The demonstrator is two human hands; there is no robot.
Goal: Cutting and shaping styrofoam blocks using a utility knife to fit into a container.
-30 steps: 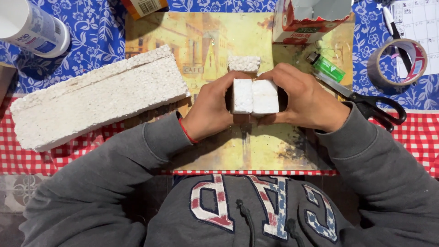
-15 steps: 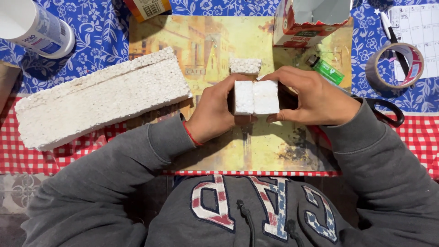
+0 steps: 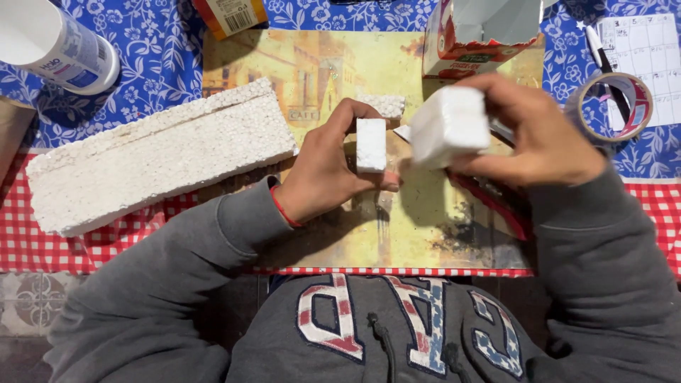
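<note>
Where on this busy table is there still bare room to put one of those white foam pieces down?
The yellow picture mat lies bare below the left hand, toward the grey sweatshirt. The far edge is crowded: an open red carton, a tape roll and a white bottle. The long white foam slab fills the left.

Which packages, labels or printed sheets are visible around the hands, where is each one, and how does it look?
White cylindrical bottle with blue label: top left, lying on the blue floral cloth.
Orange box with white barcode label: top edge, cut off by the frame.
Open red and white carton: top, right of centre, above the right hand.
White gridded calendar sheet: top right corner.
Yellow printed picture mat: centre, under both hands.
</note>
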